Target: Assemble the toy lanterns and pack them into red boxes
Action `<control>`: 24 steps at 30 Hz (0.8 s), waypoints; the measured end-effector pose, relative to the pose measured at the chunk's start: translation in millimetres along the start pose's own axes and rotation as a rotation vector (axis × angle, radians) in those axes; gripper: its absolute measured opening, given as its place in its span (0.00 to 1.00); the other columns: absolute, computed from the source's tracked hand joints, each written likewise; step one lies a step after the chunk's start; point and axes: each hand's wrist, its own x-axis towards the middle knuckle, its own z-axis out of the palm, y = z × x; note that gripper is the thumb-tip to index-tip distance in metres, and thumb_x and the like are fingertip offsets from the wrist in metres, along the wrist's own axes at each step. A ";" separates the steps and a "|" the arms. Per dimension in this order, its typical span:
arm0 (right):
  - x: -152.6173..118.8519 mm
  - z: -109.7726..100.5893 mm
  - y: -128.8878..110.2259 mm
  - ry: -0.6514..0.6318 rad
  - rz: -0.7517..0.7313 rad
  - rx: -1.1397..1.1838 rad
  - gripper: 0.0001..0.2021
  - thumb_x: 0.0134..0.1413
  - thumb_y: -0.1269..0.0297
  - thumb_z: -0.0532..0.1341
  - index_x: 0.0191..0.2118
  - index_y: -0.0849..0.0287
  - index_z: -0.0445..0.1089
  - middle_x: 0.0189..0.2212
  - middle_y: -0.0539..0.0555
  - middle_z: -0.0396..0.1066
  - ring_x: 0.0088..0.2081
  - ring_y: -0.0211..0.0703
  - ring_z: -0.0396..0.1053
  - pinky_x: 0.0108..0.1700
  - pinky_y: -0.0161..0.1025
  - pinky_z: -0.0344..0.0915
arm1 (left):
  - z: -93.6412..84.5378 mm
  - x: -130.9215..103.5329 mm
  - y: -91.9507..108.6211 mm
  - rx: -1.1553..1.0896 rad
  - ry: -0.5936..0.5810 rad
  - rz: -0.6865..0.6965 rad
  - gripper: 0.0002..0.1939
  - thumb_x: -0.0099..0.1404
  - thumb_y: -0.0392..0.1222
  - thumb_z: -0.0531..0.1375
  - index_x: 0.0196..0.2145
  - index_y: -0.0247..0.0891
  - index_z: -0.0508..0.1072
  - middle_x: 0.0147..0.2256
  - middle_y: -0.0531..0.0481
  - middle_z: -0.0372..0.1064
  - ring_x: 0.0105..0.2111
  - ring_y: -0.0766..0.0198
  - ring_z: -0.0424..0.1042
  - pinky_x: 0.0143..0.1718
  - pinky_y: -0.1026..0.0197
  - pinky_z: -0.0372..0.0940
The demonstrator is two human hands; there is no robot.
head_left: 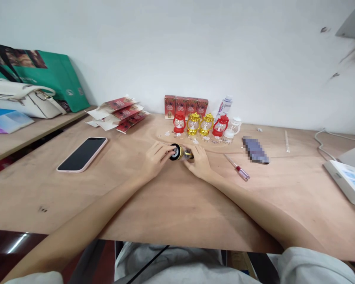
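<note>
A small black and gold lantern (183,153) lies on its side between my hands, low over the table, with its round black base turned to the left. My right hand (199,162) is closed around its top end. At the base, my left hand (156,158) has its fingertips pressed together on the rim and the pale inside; whether they also pinch a small part is too small to tell. Just beyond stand red lanterns (179,123), gold lanterns (193,124) and a white lantern (233,128). Small loose bits (206,139) are scattered before them.
A screwdriver (238,169) and a blurred dark object (256,150) lie to the right. A phone (83,154) rests at left, near flattened red boxes (126,113). Upright red boxes (186,106) and a bottle (225,105) stand by the wall. A white device (347,181) sits far right.
</note>
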 end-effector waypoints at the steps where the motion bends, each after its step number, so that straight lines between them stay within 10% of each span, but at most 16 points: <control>1: 0.0 -0.3 -0.3 0.000 -0.001 0.008 0.22 0.50 0.68 0.60 0.53 0.57 0.62 0.44 0.58 0.69 0.45 0.52 0.66 0.47 0.49 0.63 | -0.3 0.2 1.9 -0.020 0.009 -0.033 0.07 0.64 0.34 0.59 0.41 0.37 0.71 0.34 0.49 0.73 0.34 0.66 0.70 0.36 0.63 0.65; 10: -0.6 -0.3 0.6 0.048 0.001 0.042 0.22 0.49 0.68 0.60 0.52 0.57 0.62 0.44 0.57 0.69 0.45 0.51 0.66 0.48 0.48 0.63 | -2.8 7.0 11.7 -0.270 0.125 -0.351 0.03 0.64 0.38 0.59 0.34 0.37 0.73 0.31 0.51 0.73 0.31 0.67 0.72 0.34 0.65 0.67; 24: -1.7 -0.9 -1.7 0.034 -0.088 0.019 0.21 0.50 0.69 0.59 0.53 0.59 0.62 0.44 0.58 0.70 0.45 0.50 0.66 0.47 0.47 0.63 | -3.1 6.1 17.5 -0.206 0.123 -0.156 0.04 0.65 0.36 0.58 0.32 0.37 0.71 0.30 0.51 0.73 0.32 0.68 0.72 0.36 0.64 0.67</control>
